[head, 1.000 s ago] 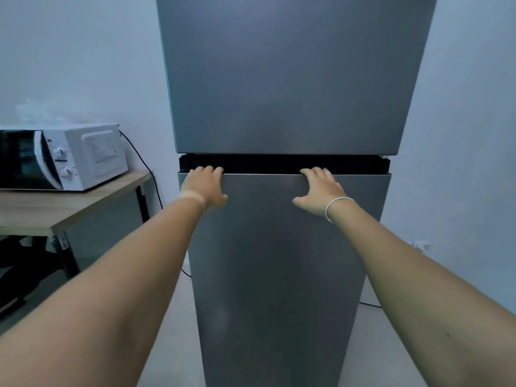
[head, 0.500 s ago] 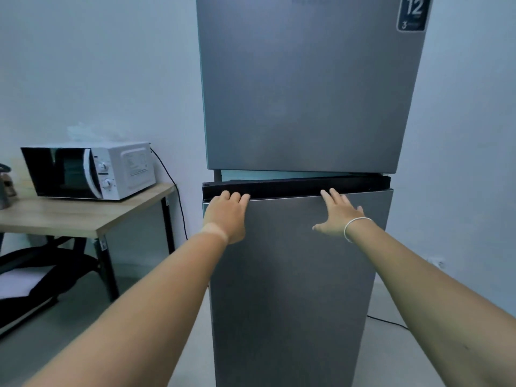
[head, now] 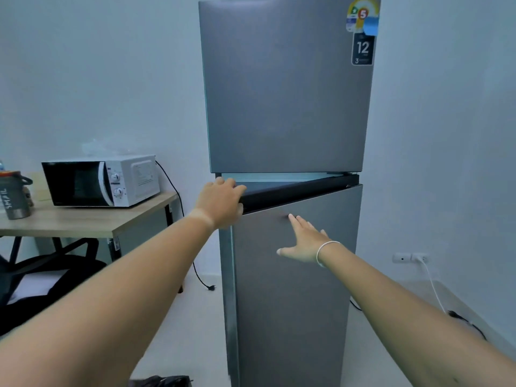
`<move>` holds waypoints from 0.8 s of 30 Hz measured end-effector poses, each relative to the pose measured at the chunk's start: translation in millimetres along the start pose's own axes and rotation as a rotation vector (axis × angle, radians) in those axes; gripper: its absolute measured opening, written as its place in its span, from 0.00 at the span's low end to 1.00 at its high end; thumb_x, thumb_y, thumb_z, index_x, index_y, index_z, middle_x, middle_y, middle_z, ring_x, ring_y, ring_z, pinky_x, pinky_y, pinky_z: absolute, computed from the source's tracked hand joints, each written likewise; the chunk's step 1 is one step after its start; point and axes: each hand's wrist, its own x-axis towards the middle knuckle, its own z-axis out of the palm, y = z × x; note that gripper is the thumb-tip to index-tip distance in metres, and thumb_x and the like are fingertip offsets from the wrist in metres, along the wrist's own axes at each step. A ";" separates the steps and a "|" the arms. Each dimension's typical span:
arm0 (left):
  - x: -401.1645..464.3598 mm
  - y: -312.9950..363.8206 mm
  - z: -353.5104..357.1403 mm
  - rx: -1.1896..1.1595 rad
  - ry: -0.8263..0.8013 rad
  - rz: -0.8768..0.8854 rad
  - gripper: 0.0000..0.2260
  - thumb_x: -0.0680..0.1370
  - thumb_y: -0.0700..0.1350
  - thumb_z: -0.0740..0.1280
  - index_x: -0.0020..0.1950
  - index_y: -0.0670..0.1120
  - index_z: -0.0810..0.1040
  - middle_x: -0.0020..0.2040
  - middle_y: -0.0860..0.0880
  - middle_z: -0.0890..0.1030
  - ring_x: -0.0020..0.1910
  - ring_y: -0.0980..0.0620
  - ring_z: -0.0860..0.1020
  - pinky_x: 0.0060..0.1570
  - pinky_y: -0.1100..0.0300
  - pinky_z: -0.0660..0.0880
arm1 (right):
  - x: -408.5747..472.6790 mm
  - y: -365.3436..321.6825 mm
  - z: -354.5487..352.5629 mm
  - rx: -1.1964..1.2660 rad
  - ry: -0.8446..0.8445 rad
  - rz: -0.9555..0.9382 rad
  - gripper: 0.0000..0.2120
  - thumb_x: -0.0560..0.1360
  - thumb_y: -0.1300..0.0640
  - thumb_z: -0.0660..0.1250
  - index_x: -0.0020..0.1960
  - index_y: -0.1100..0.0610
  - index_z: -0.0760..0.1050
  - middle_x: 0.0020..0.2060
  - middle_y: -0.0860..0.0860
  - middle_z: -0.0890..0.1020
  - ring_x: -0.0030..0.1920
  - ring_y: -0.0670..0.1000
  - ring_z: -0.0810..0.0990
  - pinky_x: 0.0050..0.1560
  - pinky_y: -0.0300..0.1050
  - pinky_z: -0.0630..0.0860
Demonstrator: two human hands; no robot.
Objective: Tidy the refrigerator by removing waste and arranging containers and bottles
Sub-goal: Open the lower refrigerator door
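Observation:
A tall grey two-door refrigerator [head: 287, 88] stands in front of me against a pale wall. Its lower door [head: 293, 289] is swung slightly ajar on the left side, and a lit strip of the inside shows above its black top edge. My left hand [head: 220, 203] grips the left corner of that top edge. My right hand [head: 305, 241] lies flat on the door's face with fingers spread, holding nothing. The upper door is closed. The inside shelves and their contents are hidden.
A wooden table [head: 83, 222] stands to the left with a white microwave [head: 103, 181] and a grey bottle [head: 14, 195]. A black chair [head: 42, 280] sits under it. Cables run along the floor [head: 458, 314] to a wall socket at right.
The lower door has swung further out on its left side. My left hand stayed on its top corner, my right hand slid down off the top edge onto the door face. The view has backed away.

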 end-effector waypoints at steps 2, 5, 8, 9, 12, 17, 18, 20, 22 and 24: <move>-10.7 -2.1 -7.3 -0.186 -0.092 -0.078 0.20 0.79 0.50 0.55 0.70 0.47 0.68 0.66 0.44 0.73 0.64 0.41 0.72 0.61 0.49 0.71 | -15.7 0.3 1.5 0.061 0.002 0.010 0.47 0.71 0.39 0.65 0.77 0.50 0.38 0.78 0.47 0.44 0.78 0.51 0.45 0.76 0.58 0.46; -23.5 6.9 -12.4 -0.421 -0.099 -0.081 0.17 0.78 0.50 0.56 0.61 0.44 0.75 0.59 0.43 0.79 0.58 0.42 0.76 0.57 0.49 0.74 | -35.4 3.0 2.7 0.134 -0.007 0.006 0.50 0.69 0.39 0.67 0.77 0.49 0.37 0.78 0.46 0.44 0.78 0.50 0.46 0.76 0.58 0.47; -31.2 21.1 -21.3 -0.532 -0.020 -0.082 0.17 0.77 0.51 0.57 0.54 0.41 0.78 0.52 0.45 0.81 0.53 0.43 0.78 0.53 0.50 0.75 | -55.7 5.3 3.3 0.241 -0.009 -0.002 0.54 0.66 0.38 0.70 0.77 0.48 0.37 0.78 0.46 0.45 0.78 0.49 0.48 0.76 0.56 0.52; -33.4 26.7 -23.8 -0.569 0.001 -0.078 0.17 0.77 0.51 0.58 0.53 0.41 0.78 0.51 0.46 0.81 0.51 0.44 0.78 0.52 0.51 0.75 | -64.0 6.1 3.2 0.280 -0.005 -0.003 0.55 0.66 0.38 0.71 0.77 0.48 0.37 0.78 0.46 0.45 0.78 0.48 0.49 0.76 0.54 0.54; -40.9 42.0 -31.2 -0.683 0.046 -0.055 0.16 0.78 0.53 0.57 0.40 0.44 0.77 0.38 0.48 0.79 0.40 0.47 0.75 0.40 0.55 0.71 | -85.4 7.7 2.1 0.389 0.029 -0.014 0.56 0.65 0.40 0.73 0.77 0.49 0.37 0.78 0.45 0.47 0.78 0.48 0.51 0.75 0.48 0.56; -53.8 63.3 -36.4 -0.993 0.036 -0.021 0.19 0.78 0.56 0.52 0.38 0.45 0.74 0.38 0.47 0.75 0.40 0.50 0.72 0.44 0.56 0.66 | -117.3 17.1 -8.8 0.497 0.131 -0.013 0.54 0.66 0.40 0.72 0.78 0.50 0.40 0.78 0.46 0.51 0.77 0.47 0.52 0.74 0.46 0.55; -57.7 68.1 -35.9 -1.082 0.015 -0.017 0.18 0.78 0.57 0.52 0.43 0.49 0.77 0.41 0.50 0.76 0.42 0.52 0.73 0.48 0.57 0.68 | -123.9 19.9 -12.5 0.523 0.157 -0.011 0.53 0.67 0.41 0.72 0.78 0.50 0.41 0.77 0.46 0.53 0.77 0.47 0.53 0.74 0.46 0.55; -67.5 79.8 -30.9 -1.169 -0.026 0.009 0.18 0.79 0.55 0.51 0.51 0.51 0.79 0.47 0.52 0.79 0.47 0.54 0.76 0.54 0.57 0.70 | -137.5 24.9 -20.1 0.560 0.199 -0.012 0.49 0.69 0.42 0.70 0.78 0.48 0.43 0.77 0.46 0.55 0.77 0.49 0.56 0.73 0.48 0.57; -77.6 90.6 -21.8 -1.147 -0.066 0.027 0.19 0.81 0.52 0.51 0.64 0.49 0.77 0.57 0.50 0.80 0.57 0.52 0.77 0.62 0.55 0.70 | -149.9 31.1 -27.2 0.562 0.245 -0.004 0.46 0.69 0.40 0.69 0.77 0.45 0.45 0.77 0.46 0.56 0.76 0.50 0.58 0.74 0.51 0.60; -83.2 95.3 -7.4 -1.027 -0.106 0.041 0.19 0.82 0.50 0.52 0.70 0.48 0.71 0.65 0.48 0.77 0.66 0.49 0.74 0.68 0.51 0.68 | -159.4 35.4 -34.1 0.554 0.292 0.005 0.45 0.69 0.40 0.68 0.77 0.44 0.46 0.77 0.46 0.57 0.76 0.50 0.59 0.74 0.52 0.61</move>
